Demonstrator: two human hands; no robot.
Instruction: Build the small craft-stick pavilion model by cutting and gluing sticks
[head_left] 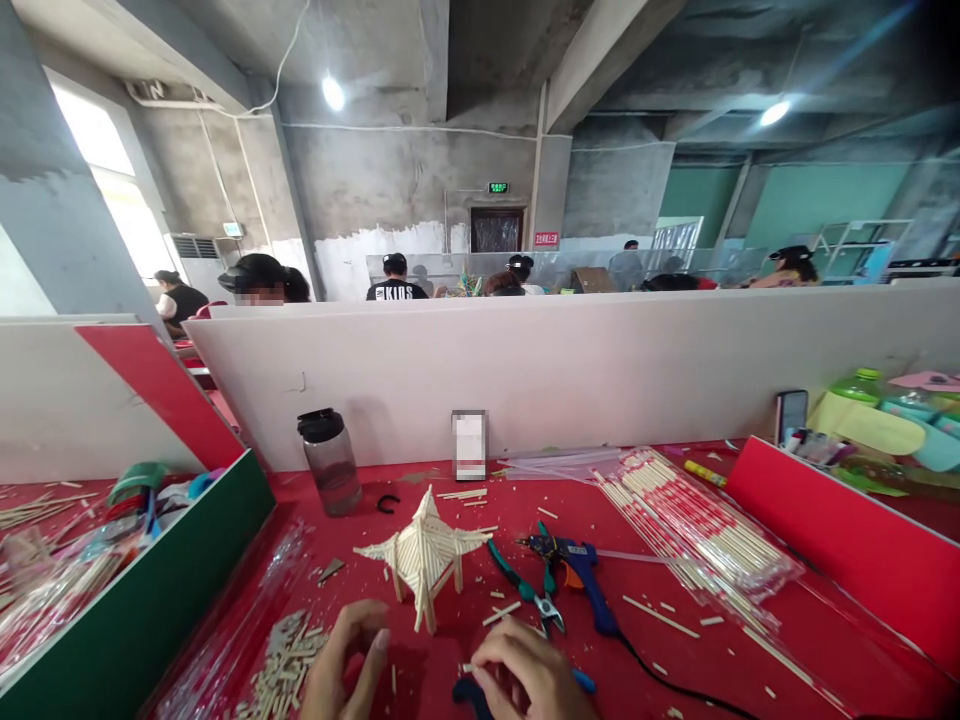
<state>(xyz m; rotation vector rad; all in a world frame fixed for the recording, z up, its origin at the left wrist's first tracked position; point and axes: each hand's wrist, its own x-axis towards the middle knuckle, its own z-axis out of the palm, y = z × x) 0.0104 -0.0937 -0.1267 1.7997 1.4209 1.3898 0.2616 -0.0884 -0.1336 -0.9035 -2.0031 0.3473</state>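
Observation:
A small pavilion-like model (424, 555) built of pale wooden sticks stands on the red tabletop, its roof rising to a point and its corners flaring out. My left hand (349, 655) is just in front of it on the left, thumb and fingers apart with nothing between them. To the model's right front, my right hand (529, 670) is closed, with a short bit of wooden stick (469, 668) at its fingertips. Beneath that hand lies a dark blue object (471, 695), mostly hidden. Cutting pliers (551, 612) with green handles and a blue glue gun (581, 570) lie beyond it.
Cut stick pieces (281, 665) are heaped at the left front. A water bottle (330, 465) and a phone (470, 445) stand by the white partition (562, 380). Bagged sticks (697, 520) lie at right. Green (150, 600) and red (847, 550) boards flank the workspace. People sit beyond.

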